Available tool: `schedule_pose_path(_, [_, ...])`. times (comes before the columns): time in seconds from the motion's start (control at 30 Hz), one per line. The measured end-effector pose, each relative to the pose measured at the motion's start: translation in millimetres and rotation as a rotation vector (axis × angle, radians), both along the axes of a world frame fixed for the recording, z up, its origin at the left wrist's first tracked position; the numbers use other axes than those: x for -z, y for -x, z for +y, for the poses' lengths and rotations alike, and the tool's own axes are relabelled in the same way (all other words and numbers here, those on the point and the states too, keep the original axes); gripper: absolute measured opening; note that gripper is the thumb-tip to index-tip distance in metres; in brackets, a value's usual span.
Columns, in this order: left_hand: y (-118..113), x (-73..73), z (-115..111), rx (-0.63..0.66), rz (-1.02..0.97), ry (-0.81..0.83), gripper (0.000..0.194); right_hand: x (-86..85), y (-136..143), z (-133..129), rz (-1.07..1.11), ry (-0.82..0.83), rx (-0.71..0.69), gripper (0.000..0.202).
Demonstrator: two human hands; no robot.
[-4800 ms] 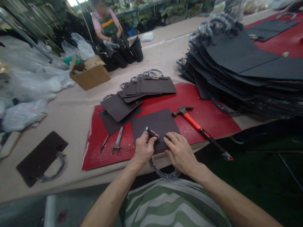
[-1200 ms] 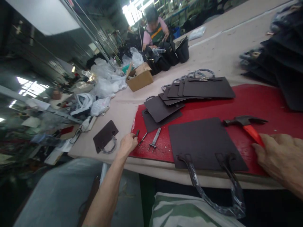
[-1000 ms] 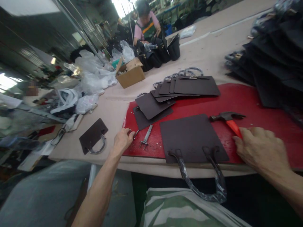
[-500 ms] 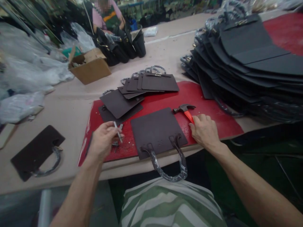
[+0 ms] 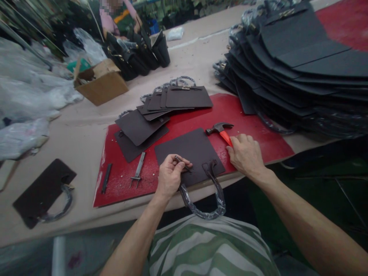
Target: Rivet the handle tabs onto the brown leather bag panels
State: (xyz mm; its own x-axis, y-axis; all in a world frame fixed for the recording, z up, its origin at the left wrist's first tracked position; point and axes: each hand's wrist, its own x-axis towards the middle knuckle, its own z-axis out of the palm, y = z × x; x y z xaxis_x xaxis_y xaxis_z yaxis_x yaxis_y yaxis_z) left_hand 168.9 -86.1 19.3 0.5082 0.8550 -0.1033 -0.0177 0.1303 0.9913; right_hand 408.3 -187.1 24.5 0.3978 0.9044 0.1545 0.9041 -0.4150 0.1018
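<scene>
red mat (image 5: pixel 258 126) on beige table (image 5: pixel 80 130), cluttered workshop behind.

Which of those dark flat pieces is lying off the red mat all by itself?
The piece at far left, resting alone on the beige table with its curved handle attached. The others lie on the red mat or in the big pile.

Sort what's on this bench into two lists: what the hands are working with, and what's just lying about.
In hand:
- left hand holds a thin metal punch on the dark panel with handle
- right hand on the red-handled hammer
- red mat underneath

Lying about:
- pronged tool
- fanned panels
- big panel stack
- cardboard box
</scene>
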Motion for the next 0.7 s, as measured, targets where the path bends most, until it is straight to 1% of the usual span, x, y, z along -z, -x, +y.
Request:
schedule_pose_path(0.13, [-2.3, 0.9, -2.1, 0.018, 0.025, -0.033, 0.022, 0.5, -0.7, 0.3, 0.025, -0.003, 0.006, 0.023])
schedule_pose_path(0.23, [-2.0, 2.7, -3.7, 0.029, 0.054, -0.098, 0.013, 0.8, 0.7, -0.8, 0.029, -0.009, 0.012, 0.024])
schedule_pose_path(0.27, [-1.2, 3.2, -4.6, 0.039, 0.074, -0.146, 0.009, 0.6, 1.2, -1.3, 0.029, -0.012, 0.022, 0.024])
schedule_pose_path(0.33, [0.8, 3.9, -6.9, 0.072, 0.136, -0.302, 0.006, -0.8, 1.5, -2.1, 0.043, -0.008, 0.06, 0.025])
schedule_pose_path(0.43, [3.0, 4.6, -10.6, 0.129, 0.235, -0.58, 0.011, -6.9, -1.5, -3.3, 0.175, 0.054, 0.146, 0.025])
schedule_pose_path(0.47, [3.2, 4.8, -11.4, 0.141, 0.255, -0.639, 0.012, -9.9, -3.1, -4.1, 0.268, 0.083, 0.175, 0.022])
schedule_pose_path(0.5, [3.1, 5.0, -12.0, 0.147, 0.267, -0.672, 0.013, -13.2, -4.7, -5.3, 0.405, 0.101, 0.212, 0.019])
schedule_pose_path(0.53, [2.8, 5.2, -12.3, 0.148, 0.274, -0.682, 0.014, -16.6, -5.9, -7.1, 0.6, 0.106, 0.255, 0.017])
schedule_pose_path(0.57, [2.3, 5.3, -12.3, 0.142, 0.278, -0.673, 0.015, -19.8, -6.3, -9.5, 0.85, 0.1, 0.3, 0.015])
schedule_pose_path(0.63, [1.3, 5.2, -12.0, 0.128, 0.282, -0.628, 0.015, -25.8, -4.2, -15.9, 1.415, 0.038, 0.394, 0.013])
schedule_pose_path(0.67, [0.9, 5.1, -11.9, 0.123, 0.28, -0.609, 0.016, -28.9, -1.5, -19.6, 1.652, -0.007, 0.435, 0.012])
schedule_pose_path(0.7, [0.6, 5.0, -12.0, 0.125, 0.278, -0.6, 0.016, -32.5, 2.3, -23.5, 1.818, -0.053, 0.467, 0.011])
